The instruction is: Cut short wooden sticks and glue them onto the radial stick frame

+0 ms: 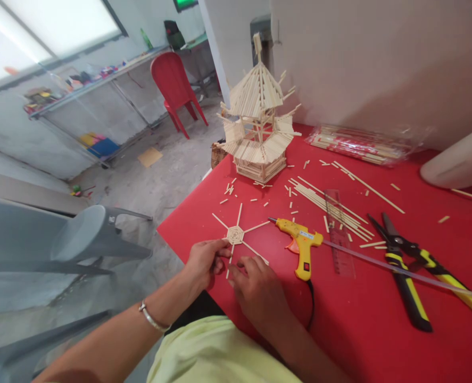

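Closest to my view is the shirt (215, 351), pale green, at the bottom edge. Above it my left hand (206, 260) has its fingers curled, the tips closed lightly on the near-left edge of the star (236, 234), a small hub with stick spokes lying flat near the table's front corner. My right hand (255, 287) sits just right of it, fingers bent, tips touching the lowest spoke; whether it pinches or only presses I cannot tell.

Containers: a woven basket (218, 154) shows beyond the table edge, left of the pagoda, its contents hidden; a clear packet (363, 143) at the wall holds long sticks in printed sleeves.

On the red table (359, 330), a stick pagoda (257, 122) stands upright at the far left; a yellow glue gun (299, 244) lies just right of the star; loose sticks (331, 205) are scattered and bundled beyond it, a clear ruler (339, 234) across them; black-and-yellow shears (411, 276) lie well to the right.

In the room, a grey chair (80, 239) stands at the left; a metal shelf (100, 80) bears coloured oddments; a red chair (175, 88) stands on the bare floor (159, 181).
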`<state>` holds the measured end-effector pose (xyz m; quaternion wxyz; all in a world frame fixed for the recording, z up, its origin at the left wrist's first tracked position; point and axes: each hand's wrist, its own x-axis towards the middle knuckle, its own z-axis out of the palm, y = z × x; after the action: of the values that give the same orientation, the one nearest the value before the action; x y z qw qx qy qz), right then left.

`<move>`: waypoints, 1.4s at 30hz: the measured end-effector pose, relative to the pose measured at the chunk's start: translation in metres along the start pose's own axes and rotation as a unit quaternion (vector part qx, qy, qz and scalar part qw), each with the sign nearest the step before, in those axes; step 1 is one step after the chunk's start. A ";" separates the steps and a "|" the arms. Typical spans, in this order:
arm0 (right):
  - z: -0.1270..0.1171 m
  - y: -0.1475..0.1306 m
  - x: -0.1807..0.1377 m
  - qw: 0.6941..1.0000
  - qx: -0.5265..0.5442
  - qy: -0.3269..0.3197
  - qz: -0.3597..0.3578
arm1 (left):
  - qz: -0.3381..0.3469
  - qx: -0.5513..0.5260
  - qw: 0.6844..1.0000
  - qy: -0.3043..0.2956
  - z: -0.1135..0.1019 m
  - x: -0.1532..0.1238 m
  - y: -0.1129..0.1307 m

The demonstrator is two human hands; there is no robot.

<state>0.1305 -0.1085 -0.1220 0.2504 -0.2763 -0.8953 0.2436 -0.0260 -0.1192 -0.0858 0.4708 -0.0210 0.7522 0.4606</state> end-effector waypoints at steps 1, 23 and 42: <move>0.000 0.000 0.000 1.000 0.000 0.003 -0.001 | 0.002 0.001 1.000 0.000 0.000 0.000 0.000; -0.016 -0.023 0.004 0.993 0.115 0.032 -0.019 | -0.080 -0.058 0.984 -0.146 -0.034 -0.002 -0.002; 0.011 -0.057 0.035 0.996 -0.077 -0.023 0.049 | -0.053 -0.098 0.956 -0.272 -0.064 -0.002 -0.008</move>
<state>0.0773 -0.1319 -0.0865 0.1955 -0.3328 -0.9023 0.1919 -0.0657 -0.1700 -0.0812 0.6773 0.0193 0.5445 0.4943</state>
